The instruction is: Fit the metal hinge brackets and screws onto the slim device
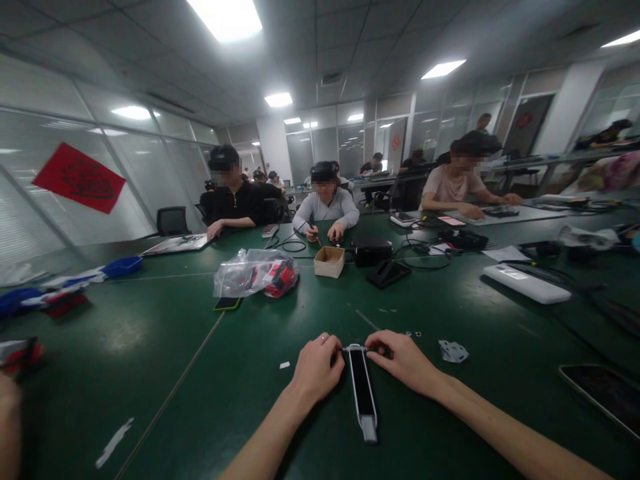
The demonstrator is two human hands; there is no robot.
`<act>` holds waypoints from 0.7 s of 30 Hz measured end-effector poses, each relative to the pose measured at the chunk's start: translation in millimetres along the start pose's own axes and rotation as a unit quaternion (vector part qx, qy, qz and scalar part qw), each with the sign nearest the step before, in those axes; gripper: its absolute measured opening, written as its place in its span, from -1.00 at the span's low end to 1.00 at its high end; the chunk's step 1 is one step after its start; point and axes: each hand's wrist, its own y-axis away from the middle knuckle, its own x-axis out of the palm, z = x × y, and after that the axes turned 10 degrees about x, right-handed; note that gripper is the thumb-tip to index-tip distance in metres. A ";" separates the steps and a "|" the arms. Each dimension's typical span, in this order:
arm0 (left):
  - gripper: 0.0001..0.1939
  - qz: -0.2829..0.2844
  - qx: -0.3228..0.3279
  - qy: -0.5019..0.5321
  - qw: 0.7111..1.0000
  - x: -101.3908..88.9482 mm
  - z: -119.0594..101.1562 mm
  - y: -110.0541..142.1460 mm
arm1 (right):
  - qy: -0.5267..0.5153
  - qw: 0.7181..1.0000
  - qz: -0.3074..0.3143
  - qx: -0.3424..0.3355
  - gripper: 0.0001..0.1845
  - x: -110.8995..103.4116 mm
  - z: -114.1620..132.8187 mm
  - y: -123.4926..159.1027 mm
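A long, narrow piece with a pale frame and a black middle (363,383) lies flat on the green table, its light grey tab pointing at me. My left hand (319,367) is closed at the left corner of its far end, thumb and fingers pinched together. On the opposite corner my right hand (397,357) pinches the same end. A thin bar seems to run crosswise between the two sets of fingertips; its ends are hidden by them. To the right of my right hand lies a crumpled grey-white piece (454,351). A small white scrap (285,365) is left of my left hand.
Ahead are a clear plastic bag (255,273) with red items, an open box (329,262) and a black stand (388,273). A white device (525,283) and a dark phone (603,397) lie right. Co-workers sit across the table; another person's arm (9,427) shows left.
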 end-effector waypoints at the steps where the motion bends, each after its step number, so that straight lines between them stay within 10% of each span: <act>1: -0.90 -0.001 0.000 0.000 1.000 0.4 0.2 0.1 | 0.000 1.000 -0.001 -0.004 -0.82 0.7 -0.8 -0.3; 21: -0.89 0.001 0.007 0.004 1.000 -0.2 0.3 -1.8 | 0.015 0.999 -0.019 -0.044 -0.82 4.8 -8.3 -4.7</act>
